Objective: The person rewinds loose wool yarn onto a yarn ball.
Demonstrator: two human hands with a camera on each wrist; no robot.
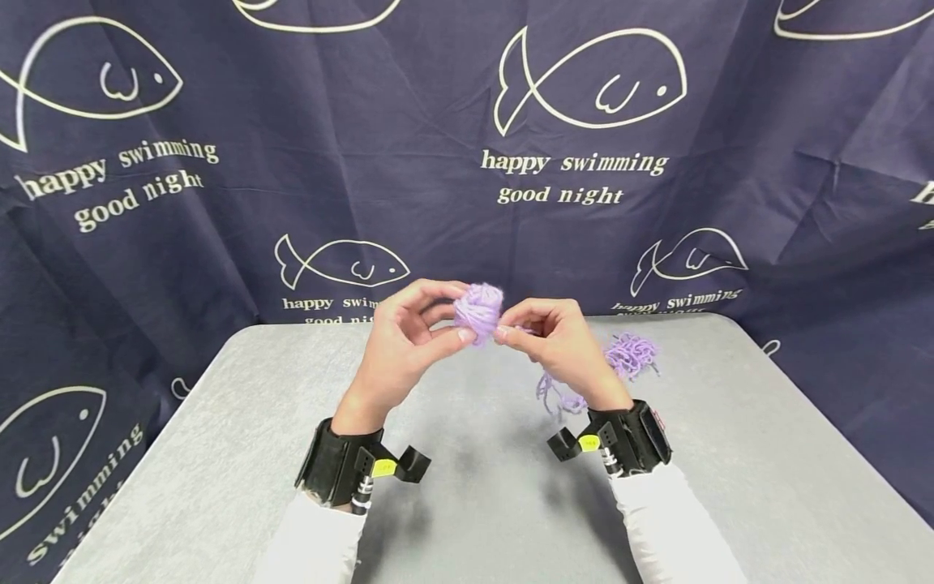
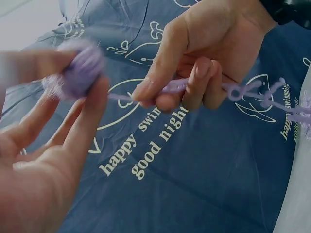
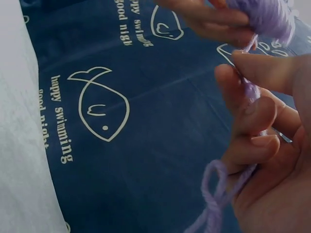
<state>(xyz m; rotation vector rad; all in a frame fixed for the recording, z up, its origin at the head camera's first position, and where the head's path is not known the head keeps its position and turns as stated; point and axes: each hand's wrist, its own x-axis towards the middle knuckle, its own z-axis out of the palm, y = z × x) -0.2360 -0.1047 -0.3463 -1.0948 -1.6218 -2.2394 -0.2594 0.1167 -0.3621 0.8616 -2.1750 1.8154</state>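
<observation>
A small ball of purple yarn [image 1: 479,311] is held up above the table between the thumb and fingers of my left hand [image 1: 409,337]. Close on its right, my right hand [image 1: 558,341] pinches the yarn strand [image 2: 116,97] that runs from the ball. In the right wrist view the strand passes through the curled fingers of the right hand [image 3: 272,116], and a loose loop of yarn [image 3: 214,189] hangs below. The ball [image 2: 80,70] looks blurred in the left wrist view. Behind the right wrist, a tangled heap of purple yarn [image 1: 631,355] lies on the table.
The grey table [image 1: 467,503] stretches beneath both hands. A dark blue cloth [image 1: 438,162] with white fish drawings and lettering hangs behind it. Black wrist straps with small cameras [image 1: 416,464] sit on both forearms.
</observation>
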